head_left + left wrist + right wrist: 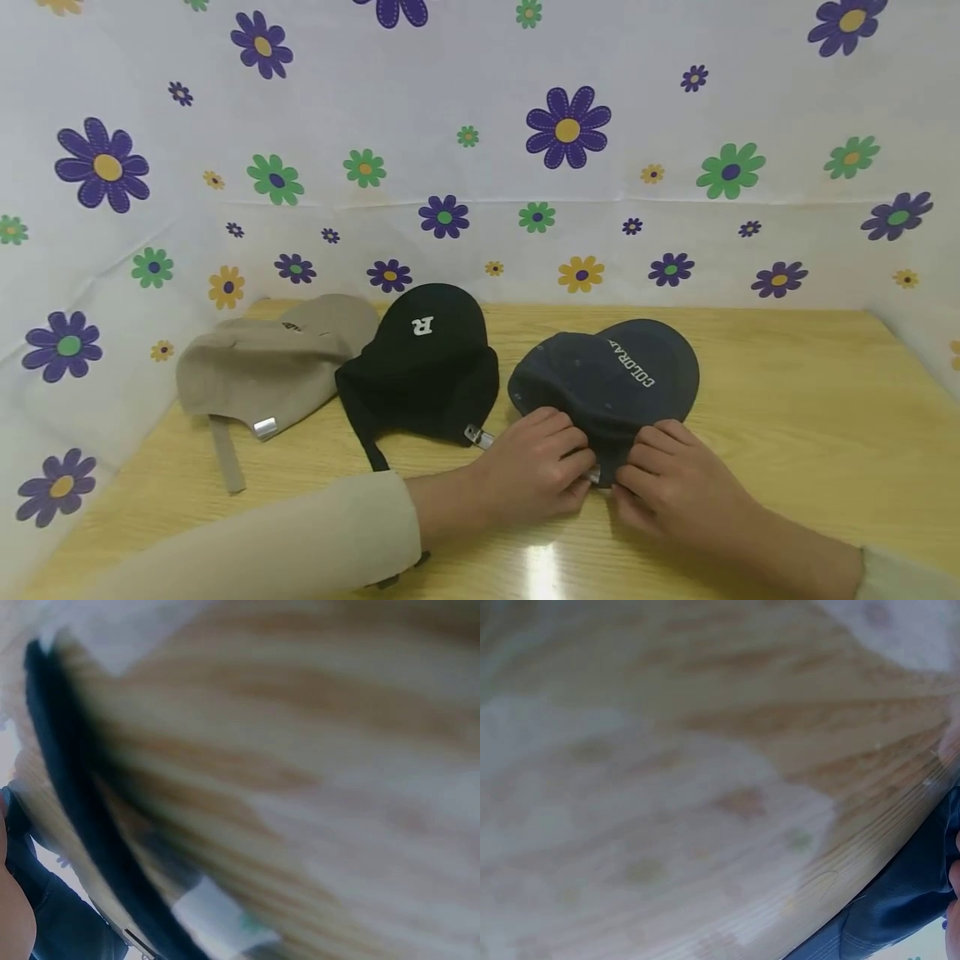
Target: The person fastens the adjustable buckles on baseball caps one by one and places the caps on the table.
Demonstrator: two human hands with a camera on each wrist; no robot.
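Note:
A navy baseball cap with white "COLORADO"-like lettering, partly cut off, lies toward the right of the table in the head view. At its near edge my left hand pinches the back strap area with curled fingers, a bit of metal buckle showing beside them. My right hand grips the cap's edge just to the right. Part of the navy cap also appears in the right wrist view, with fingertips on it. The left wrist view shows a blurred dark strap close to the lens.
Left of the navy cap lies a black cap with a white letter R, its strap hanging loose and a metal buckle near my left wrist. A beige cap lies farther left. Flower-printed cloth hangs behind the wooden table.

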